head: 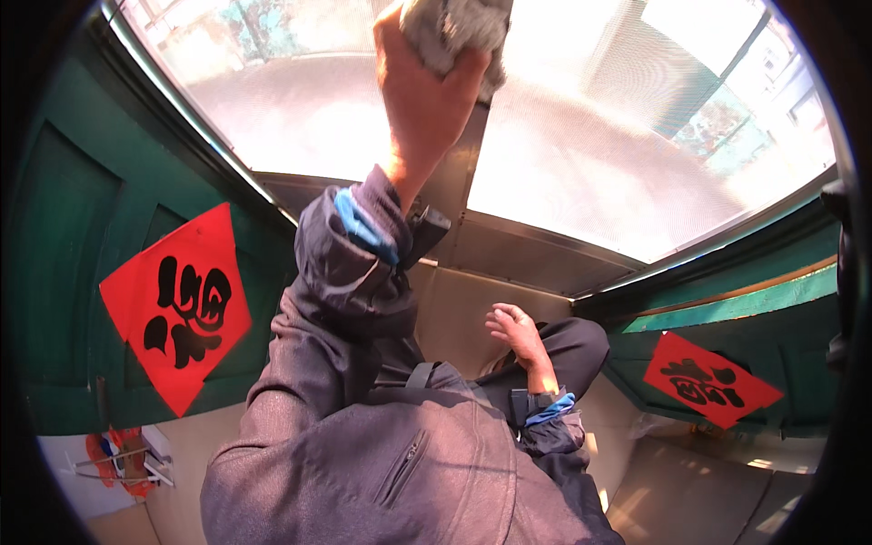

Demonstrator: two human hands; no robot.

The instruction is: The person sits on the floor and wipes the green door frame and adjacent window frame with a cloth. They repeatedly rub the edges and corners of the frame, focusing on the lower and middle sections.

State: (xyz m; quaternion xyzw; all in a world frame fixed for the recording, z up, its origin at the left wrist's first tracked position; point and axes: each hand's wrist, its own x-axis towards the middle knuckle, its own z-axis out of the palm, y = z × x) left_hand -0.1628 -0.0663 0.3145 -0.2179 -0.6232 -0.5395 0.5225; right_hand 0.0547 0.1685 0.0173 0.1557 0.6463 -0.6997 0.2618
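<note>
My left hand [429, 116] is stretched up and away from me, its fingers wrapped around a crumpled grey cloth [455, 30]. The cloth lies over the metal middle stile [470, 143] between two bright mesh-like panels of a door; whether it presses on the metal I cannot tell. Lower down, my right hand [521, 334] hangs near my bent right knee [579, 347], holding nothing, with its fingers loosely apart. Each wrist carries a dark strapped device, and blue cloth shows at both cuffs.
Green wooden door leaves stand on the left [61, 252] and right [804, 354]. A red paper diamond with black writing hangs on each, left [235, 286] and right [756, 392]. Orange and white items [122, 456] lie at lower left on the tiled floor [695, 484].
</note>
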